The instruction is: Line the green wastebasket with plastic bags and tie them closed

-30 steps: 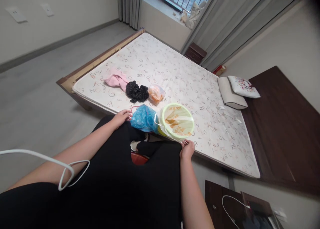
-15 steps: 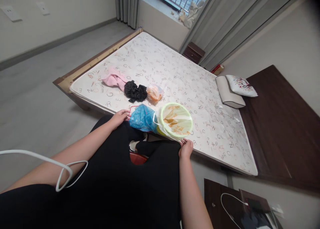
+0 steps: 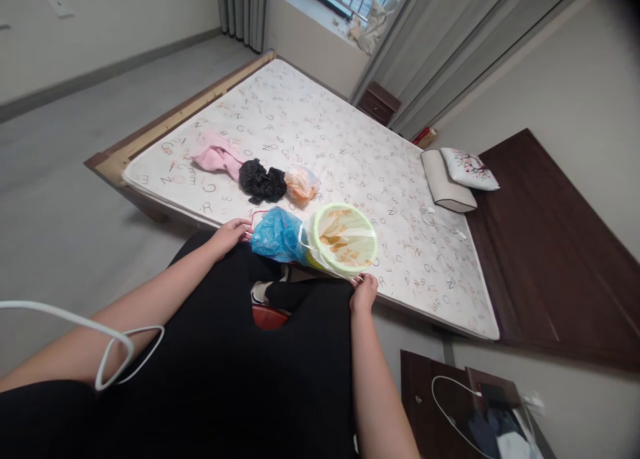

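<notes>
My left hand [image 3: 232, 236] rests at the near edge of the bed, its fingers stretched out beside a crumpled blue plastic bag [image 3: 277, 235]. A thin red edge shows behind that bag. Right of the bag is a light green bin [image 3: 371, 227], tilted toward me and lined with a translucent bag that has orange-brown patches. My right hand [image 3: 364, 293] lies just below the bin's rim with its fingers extended; I see nothing held in it. Behind these lie a pink cloth [image 3: 218, 155], a black plastic bag [image 3: 261, 181] and a clear bag with something orange [image 3: 301, 184].
The mattress [image 3: 325, 125] bears printed letters inside a wooden frame. A beige bolster [image 3: 447, 182] and a printed pillow [image 3: 469, 169] lie by the dark headboard [image 3: 545, 252]. A nightstand [image 3: 430, 395] with a white cable stands low right. Another white cable [image 3: 75, 317] crosses near my left arm.
The view has shifted slightly, so everything appears a little farther left. Both hands, the blue bag and the bin keep their places relative to one another.
</notes>
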`<control>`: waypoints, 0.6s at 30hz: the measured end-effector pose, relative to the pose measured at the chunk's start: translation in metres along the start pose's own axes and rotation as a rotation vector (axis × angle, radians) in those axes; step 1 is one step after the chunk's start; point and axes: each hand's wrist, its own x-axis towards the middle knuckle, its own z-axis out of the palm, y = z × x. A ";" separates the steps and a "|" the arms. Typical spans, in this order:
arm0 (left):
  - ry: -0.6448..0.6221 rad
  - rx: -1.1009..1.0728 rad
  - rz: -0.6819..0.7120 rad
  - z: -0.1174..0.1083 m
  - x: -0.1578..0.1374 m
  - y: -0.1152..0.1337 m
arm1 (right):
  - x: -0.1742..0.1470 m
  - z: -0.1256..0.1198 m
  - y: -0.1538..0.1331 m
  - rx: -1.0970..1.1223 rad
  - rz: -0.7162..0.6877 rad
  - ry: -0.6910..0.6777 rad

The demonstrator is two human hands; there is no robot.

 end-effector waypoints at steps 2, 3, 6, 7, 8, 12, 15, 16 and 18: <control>0.002 0.001 0.000 0.000 -0.001 0.001 | -0.001 0.000 -0.001 -0.008 -0.007 -0.004; 0.003 0.000 -0.001 0.000 -0.001 0.001 | -0.002 0.000 -0.001 -0.010 -0.009 -0.006; 0.005 -0.002 -0.004 0.001 -0.001 0.001 | -0.003 0.000 -0.003 -0.011 -0.008 -0.007; 0.006 -0.002 -0.005 0.001 -0.001 0.001 | -0.004 0.000 -0.003 -0.011 -0.006 -0.008; 0.008 -0.001 -0.006 0.001 -0.001 0.001 | -0.004 0.000 -0.004 -0.011 -0.005 -0.008; 0.008 0.001 -0.012 0.001 0.000 0.002 | -0.005 0.002 -0.005 -0.021 0.000 -0.013; 0.008 0.002 -0.016 0.002 -0.001 0.003 | -0.005 0.003 -0.006 -0.036 0.001 -0.022; 0.010 0.004 -0.019 0.002 -0.002 0.003 | -0.005 0.004 -0.006 -0.043 0.002 -0.026; 0.012 0.006 -0.020 0.002 -0.002 0.004 | -0.007 0.002 -0.008 -0.057 0.012 -0.024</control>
